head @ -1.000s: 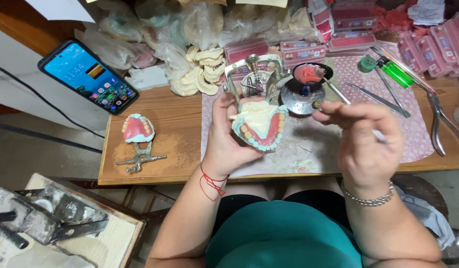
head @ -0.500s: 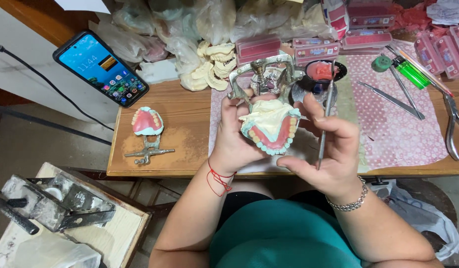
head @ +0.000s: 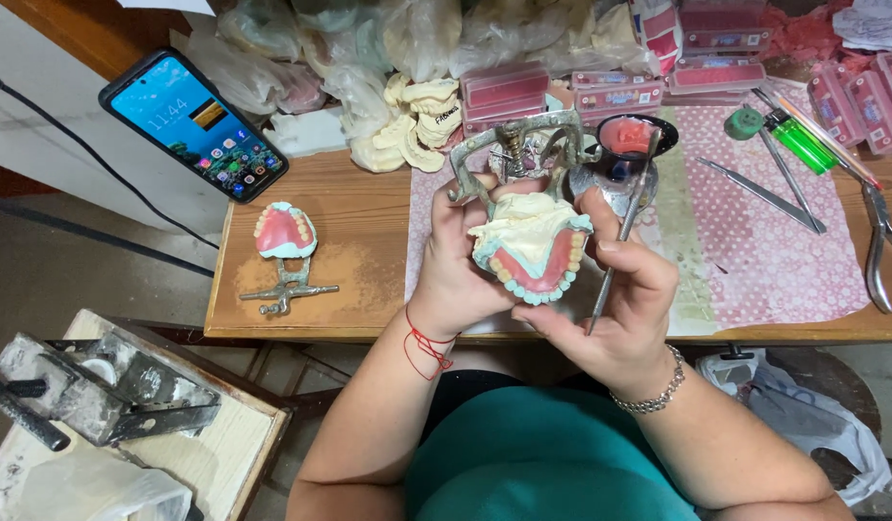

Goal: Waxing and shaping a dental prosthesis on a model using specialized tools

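Phone (head: 197, 125), second denture (head: 284, 233), lighter (head: 799, 141) and pliers (head: 875, 246) surround the held denture model (head: 533, 253).

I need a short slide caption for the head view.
Left hand holds a denture model; right hand holds a thin metal tool.

Left arm: bare forearm rises from lower left toward centre; red thread tied round the wrist.
Left hand (head: 456, 270): raised, fingers curled toward the right hand, thumb on top; closed round a denture model (head: 533, 253) on its metal frame.
Right arm: bare forearm enters from lower right, angled up and inward; beaded silver bracelet at the wrist.
Right hand (head: 624, 299): level with the left and touching the same model; thumb and forefinger pinch a thin metal tool (head: 621, 232), held nearly upright; other fingers folded beneath.
Hands: close together, held above the near edge of the surface (head: 369, 217).
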